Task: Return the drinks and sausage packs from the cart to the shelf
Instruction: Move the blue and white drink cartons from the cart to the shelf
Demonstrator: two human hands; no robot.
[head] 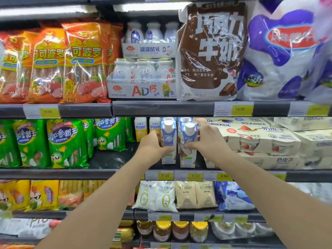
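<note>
Two blue-and-white drink cartons at middle shelf (125, 174), one per hand. Left hand (152, 146) wraps left carton (168, 141), thumb across front. Right hand (206, 139) grips right carton (188, 146) from its right side, thumb on front. Both cartons upright, bases at shelf front edge, just ahead of matching cartons behind. Step in hand looks like placing drinks. Cart out of view. Next, likely: push both back into row, keep upright, let go. Green sausage packs (66, 142) sit well left on same shelf.

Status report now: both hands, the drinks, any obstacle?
Left hand grips left drink carton. Right hand grips right drink carton. Both upright on shelf. No obstacle seen.
</note>
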